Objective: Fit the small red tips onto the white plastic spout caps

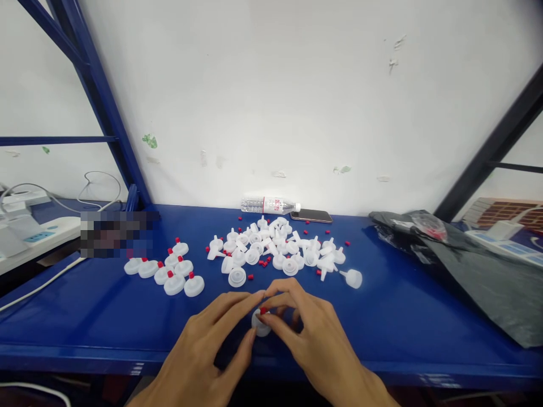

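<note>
Both hands at the near edge of the blue table (139, 325), mid-span, on one white nozzle cap (259, 326). Left hand (207, 330) has it between thumb and fingers, thumb on the left side of the base. Right hand (316, 325) pinches the red tip (263, 310) at its top, thumb and fingers closed in. Index fingers of the two hands meet over the part. Just beyond: loose heap of white caps (290, 266), spouts pointing every way, small red plugs (250, 277) scattered in and around it. To the left, group of red-tipped caps (173, 285) upright on their bases. Far edge by the wall: clear bottle (271, 204) on its side, phone (311, 216) flat just right of it. From where I stand, black plastic bag (475, 282) on the right, power strip (42, 237) far left
</note>
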`<action>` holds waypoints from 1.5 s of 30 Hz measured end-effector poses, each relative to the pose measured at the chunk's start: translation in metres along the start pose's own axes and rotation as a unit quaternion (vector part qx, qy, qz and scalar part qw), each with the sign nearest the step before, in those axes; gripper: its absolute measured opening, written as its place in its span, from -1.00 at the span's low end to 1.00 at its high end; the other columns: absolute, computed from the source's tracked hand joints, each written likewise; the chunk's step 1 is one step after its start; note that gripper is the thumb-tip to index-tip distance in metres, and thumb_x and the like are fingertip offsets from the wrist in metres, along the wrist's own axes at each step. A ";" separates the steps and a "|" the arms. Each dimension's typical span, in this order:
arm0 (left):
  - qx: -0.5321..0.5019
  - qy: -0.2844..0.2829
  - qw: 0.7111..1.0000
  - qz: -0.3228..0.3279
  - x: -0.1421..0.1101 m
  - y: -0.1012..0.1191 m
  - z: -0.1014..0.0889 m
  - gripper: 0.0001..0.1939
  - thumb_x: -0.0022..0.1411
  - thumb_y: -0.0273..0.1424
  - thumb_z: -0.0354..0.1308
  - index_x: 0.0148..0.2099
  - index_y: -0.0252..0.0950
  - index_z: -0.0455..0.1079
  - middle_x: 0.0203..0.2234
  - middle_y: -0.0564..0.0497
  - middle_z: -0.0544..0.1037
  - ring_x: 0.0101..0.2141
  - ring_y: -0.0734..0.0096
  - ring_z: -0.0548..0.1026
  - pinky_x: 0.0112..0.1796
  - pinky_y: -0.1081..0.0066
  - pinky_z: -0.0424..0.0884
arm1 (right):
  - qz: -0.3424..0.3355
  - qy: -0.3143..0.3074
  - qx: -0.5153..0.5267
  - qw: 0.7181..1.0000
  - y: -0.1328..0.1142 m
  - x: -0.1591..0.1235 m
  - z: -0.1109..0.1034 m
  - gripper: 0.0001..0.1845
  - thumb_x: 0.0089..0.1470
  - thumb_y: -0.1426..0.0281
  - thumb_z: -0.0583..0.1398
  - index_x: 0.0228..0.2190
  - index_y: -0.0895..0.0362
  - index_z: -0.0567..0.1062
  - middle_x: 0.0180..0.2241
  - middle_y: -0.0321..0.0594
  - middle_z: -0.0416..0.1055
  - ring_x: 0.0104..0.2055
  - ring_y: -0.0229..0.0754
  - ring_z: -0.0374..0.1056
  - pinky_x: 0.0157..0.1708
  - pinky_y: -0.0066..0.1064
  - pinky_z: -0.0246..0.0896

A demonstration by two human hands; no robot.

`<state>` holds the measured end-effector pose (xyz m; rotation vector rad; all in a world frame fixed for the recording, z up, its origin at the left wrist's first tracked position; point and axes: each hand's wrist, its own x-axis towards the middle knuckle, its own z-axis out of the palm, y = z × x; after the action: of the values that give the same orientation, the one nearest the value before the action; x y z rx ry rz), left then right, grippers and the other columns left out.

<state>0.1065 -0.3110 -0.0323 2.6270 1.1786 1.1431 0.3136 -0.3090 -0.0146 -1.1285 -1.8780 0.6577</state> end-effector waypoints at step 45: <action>-0.170 -0.009 0.970 -0.174 0.015 0.012 -0.008 -0.68 0.21 -0.09 0.37 -0.01 0.00 0.63 -0.37 0.17 0.69 -0.62 0.55 0.45 -0.61 0.62 0.40 | -0.043 -0.028 0.092 0.994 -0.003 -0.010 -0.002 -0.72 0.25 0.44 0.30 -0.03 -0.10 0.54 -0.05 -0.44 0.58 -0.03 -0.27 0.52 0.09 -0.48 0.36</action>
<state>0.1151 -0.3120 -0.0135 2.0752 1.2459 1.1286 0.3162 -0.3190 -0.0155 -0.9152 -1.8604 0.8024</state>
